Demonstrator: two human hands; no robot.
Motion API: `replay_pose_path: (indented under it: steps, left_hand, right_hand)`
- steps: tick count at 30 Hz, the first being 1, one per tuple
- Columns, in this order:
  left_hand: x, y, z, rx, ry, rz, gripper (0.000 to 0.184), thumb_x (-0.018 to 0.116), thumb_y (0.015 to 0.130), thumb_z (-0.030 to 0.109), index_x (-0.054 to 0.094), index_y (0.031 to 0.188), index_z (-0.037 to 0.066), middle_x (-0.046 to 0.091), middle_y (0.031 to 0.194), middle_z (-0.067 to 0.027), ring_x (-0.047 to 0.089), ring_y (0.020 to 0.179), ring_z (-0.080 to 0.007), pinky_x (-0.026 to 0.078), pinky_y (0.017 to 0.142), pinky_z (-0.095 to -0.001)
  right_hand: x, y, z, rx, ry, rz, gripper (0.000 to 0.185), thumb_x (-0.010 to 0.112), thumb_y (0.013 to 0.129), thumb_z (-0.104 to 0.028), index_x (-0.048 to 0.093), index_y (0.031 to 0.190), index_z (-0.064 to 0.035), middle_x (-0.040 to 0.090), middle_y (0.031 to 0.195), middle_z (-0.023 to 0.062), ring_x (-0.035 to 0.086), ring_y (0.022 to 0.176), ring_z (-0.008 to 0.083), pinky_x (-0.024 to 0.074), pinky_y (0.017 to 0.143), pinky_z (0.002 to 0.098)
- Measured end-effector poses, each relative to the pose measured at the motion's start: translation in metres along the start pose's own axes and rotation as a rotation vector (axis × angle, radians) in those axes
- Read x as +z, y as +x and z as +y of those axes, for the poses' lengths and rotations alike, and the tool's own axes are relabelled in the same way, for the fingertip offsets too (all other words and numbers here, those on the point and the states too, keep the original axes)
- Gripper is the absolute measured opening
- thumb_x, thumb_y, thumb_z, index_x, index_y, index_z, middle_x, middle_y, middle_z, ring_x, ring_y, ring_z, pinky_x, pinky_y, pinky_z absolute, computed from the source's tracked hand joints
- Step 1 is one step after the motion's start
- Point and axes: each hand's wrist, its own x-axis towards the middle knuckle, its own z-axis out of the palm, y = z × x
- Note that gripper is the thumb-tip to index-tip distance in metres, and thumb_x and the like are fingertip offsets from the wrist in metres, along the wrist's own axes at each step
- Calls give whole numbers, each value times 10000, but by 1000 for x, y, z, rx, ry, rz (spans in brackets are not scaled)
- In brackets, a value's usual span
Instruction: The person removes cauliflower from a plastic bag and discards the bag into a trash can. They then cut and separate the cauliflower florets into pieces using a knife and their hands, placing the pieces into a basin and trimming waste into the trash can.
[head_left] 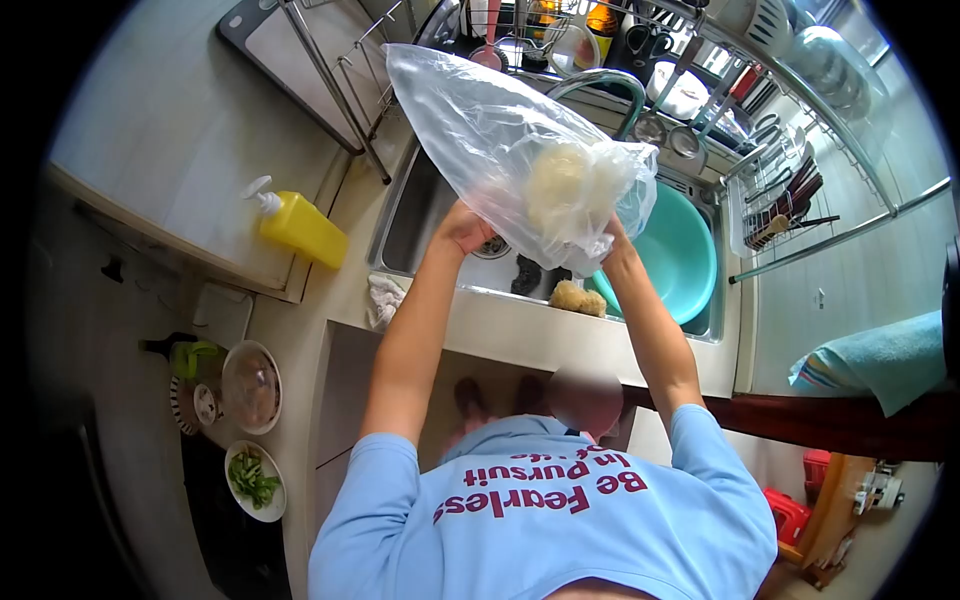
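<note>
A clear plastic bag (480, 120) is held up over the metal sink (425, 200), with a pale, roundish lump (560, 185) inside it. My left hand (468, 226) is at the bag's lower left side, its fingers partly behind the film. At the bag's lower right, my right hand (615, 240) grips the gathered plastic. Behind that hand a turquoise basin (680, 250) stands in the right part of the sink. A tan sponge (577, 298) lies on the sink's front edge, below the bag.
A curved faucet (640, 100) rises behind the bag. Wire racks with utensils (790, 200) stand at the back and right. On the left are a yellow pump bottle (303, 230), a white cloth (385, 298), a covered bowl (251, 387) and a bowl of green vegetables (255, 481).
</note>
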Motion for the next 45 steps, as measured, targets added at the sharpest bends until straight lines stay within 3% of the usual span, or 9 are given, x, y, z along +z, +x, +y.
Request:
replay_pose_path:
  steps: [3, 9, 15, 17, 20, 24, 37, 40, 45]
  left_hand:
    - [-27, 15, 2, -8, 147, 214, 257, 543, 930, 235, 557, 1157, 115, 625, 1008, -68, 631, 882, -197, 563, 690, -400]
    - [-61, 6, 42, 128, 73, 953, 186, 574, 902, 188, 610, 1048, 78, 644, 921, -77, 642, 788, -210, 572, 618, -390]
    - [-77, 7, 58, 370, 226, 1110, 132, 615, 853, 100, 651, 934, 2, 646, 793, -76, 631, 612, -181, 546, 506, -318]
    - [-79, 6, 65, 388, 295, 1066, 120, 617, 844, 95, 660, 893, -6, 648, 773, -81, 632, 621, -186, 542, 516, -320]
    - [-106, -11, 79, 574, -10, 396, 123, 606, 816, 66, 662, 886, -19, 667, 874, -130, 640, 712, -205, 547, 653, -307]
    - [-49, -32, 99, 671, 331, 848, 125, 611, 788, -31, 632, 909, -10, 635, 835, -71, 615, 722, -162, 531, 670, -281]
    - [-23, -83, 131, 746, 603, 518, 240, 485, 747, -155, 580, 861, 33, 569, 810, 13, 547, 734, -78, 461, 664, -208]
    - [-8, -100, 126, 798, 1568, 517, 160, 570, 689, -62, 469, 760, 39, 526, 688, -78, 552, 646, -219, 400, 564, -342]
    - [19, -105, 125, 636, 1847, 626, 139, 588, 700, 33, 485, 789, 61, 592, 763, -146, 567, 744, -391, 425, 624, -444]
  right_hand:
    - [52, -13, -3, -37, 103, 486, 592, 352, 943, -582, 547, 1217, -95, 660, 987, 78, 572, 503, 91, 437, 345, 160]
    - [-58, -9, -25, 508, -45, -242, 584, 352, 923, -601, 605, 906, -75, 560, 609, 52, 370, 338, 40, 273, 238, 150]
    - [-64, -43, -55, 597, -601, 158, 432, 452, 929, -472, 580, 699, -130, 406, 523, -54, 285, 390, 24, 162, 343, 176]
    - [-57, -51, -62, 394, -1013, 275, 349, 545, 894, -414, 591, 699, -129, 402, 527, -61, 288, 408, 27, 175, 367, 198]
    - [-54, -61, -82, 178, -1478, 381, 330, 648, 786, -392, 665, 790, -63, 568, 607, 25, 505, 505, 110, 391, 471, 266]
    - [-77, -82, -116, -19, -1865, 676, 427, 655, 702, -419, 697, 816, -9, 692, 767, 139, 683, 728, 245, 523, 692, 363]
    - [-211, -120, -87, 205, -1782, 1147, 598, 707, 625, -462, 677, 1030, -22, 658, 1040, 224, 627, 1005, 376, 498, 854, 458]
    - [-213, -115, -76, 259, -1850, 1079, 625, 691, 650, -481, 659, 1041, 6, 650, 1058, 228, 629, 995, 366, 498, 837, 457]
    - [-223, -104, -61, 220, -1955, 1038, 577, 697, 699, -443, 638, 1084, -17, 657, 1029, 219, 634, 983, 360, 514, 808, 453]
